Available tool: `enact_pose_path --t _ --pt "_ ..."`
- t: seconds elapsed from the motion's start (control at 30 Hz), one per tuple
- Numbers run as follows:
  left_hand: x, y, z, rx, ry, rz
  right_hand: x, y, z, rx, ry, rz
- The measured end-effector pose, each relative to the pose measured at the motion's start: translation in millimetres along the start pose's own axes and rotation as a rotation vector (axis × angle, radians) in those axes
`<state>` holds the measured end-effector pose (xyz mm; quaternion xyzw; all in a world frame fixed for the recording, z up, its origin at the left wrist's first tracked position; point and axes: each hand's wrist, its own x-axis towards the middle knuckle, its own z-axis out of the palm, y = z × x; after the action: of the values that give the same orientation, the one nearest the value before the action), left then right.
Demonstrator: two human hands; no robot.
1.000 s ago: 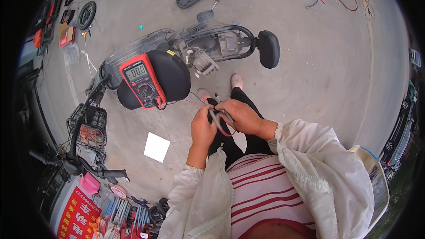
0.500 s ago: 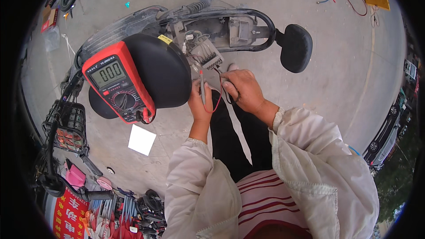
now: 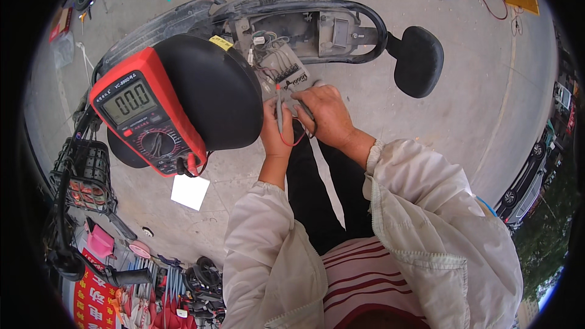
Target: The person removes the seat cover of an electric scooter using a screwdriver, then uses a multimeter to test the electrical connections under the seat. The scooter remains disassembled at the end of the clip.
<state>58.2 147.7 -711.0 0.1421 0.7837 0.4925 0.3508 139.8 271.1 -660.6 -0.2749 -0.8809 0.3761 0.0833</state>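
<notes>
The meter [image 3: 149, 113] is laid face-up on the seat [image 3: 219, 97], over its left edge, and the wired box [image 3: 281, 61] is sat just off the right edge. A red-tipped probe [image 3: 280, 114] is pinched in the left hand [image 3: 274, 141]; the black lead [image 3: 315, 123] is held by its end in the bunched right hand [image 3: 332, 116], tip hidden. Can't tell if contact is made. Imo the tips are best kept apart and pressed squarely. Lettering's printed on the meter and red banner [image 3: 94, 295]; a yellow label [image 3: 221, 42] is stuck on the seat.

Red multimeter [image 3: 148, 113] on black seat [image 3: 222, 97]
</notes>
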Motion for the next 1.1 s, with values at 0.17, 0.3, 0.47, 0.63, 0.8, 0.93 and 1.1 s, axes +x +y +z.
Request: enact_pose_path --t 0.17,0.3,0.47,0.63,0.8,0.93,1.1 --pt "1 -2 1 -0.012 -0.012 -0.005 -1 -2 2 0.011 -0.006 0.005" --pt "3 0 2 0.098 0.030 0.082 0 -5 1 0.014 -0.018 0.018" --pt "5 8 2 0.051 0.040 0.088 1 0 4 0.011 0.009 0.012" --pt "7 8 1 0.101 0.042 0.084 3 3 7 0.022 0.020 -0.003" --pt "6 13 3 0.054 0.048 0.063 5 4 9 0.007 0.016 -0.008" --pt "7 14 3 0.063 0.038 0.055 7 3 10 -0.008 0.025 -0.012" --pt "8 12 0 0.044 0.009 0.022 9 -2 11 -0.030 0.023 0.002"
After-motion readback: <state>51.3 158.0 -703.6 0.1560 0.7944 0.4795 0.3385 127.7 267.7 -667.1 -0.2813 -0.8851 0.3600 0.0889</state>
